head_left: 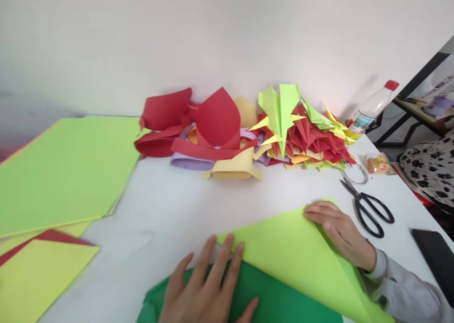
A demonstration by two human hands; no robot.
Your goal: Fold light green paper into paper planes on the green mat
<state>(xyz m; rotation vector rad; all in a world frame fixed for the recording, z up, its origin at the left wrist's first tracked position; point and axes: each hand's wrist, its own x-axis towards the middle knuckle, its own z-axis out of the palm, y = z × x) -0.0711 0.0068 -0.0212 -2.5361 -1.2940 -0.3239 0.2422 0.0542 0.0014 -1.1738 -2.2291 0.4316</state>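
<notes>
A light green sheet of paper lies at an angle in front of me, with a fold line running down its right side. My left hand is spread wide, palm down, its fingertips at the paper's left corner. Beneath that hand and partly under the paper is a dark green piece, cut off by the bottom of the view. At the paper's upper right corner, my right hand has its fingers together, closed on the edge. The thumb side of that grip is only partly visible.
Black-handled scissors, a tape roll, a wrapped snack and a black phone lie right. Folded paper planes, red paper shapes and a bottle stand behind. Large green sheets lie left. A person sits far right.
</notes>
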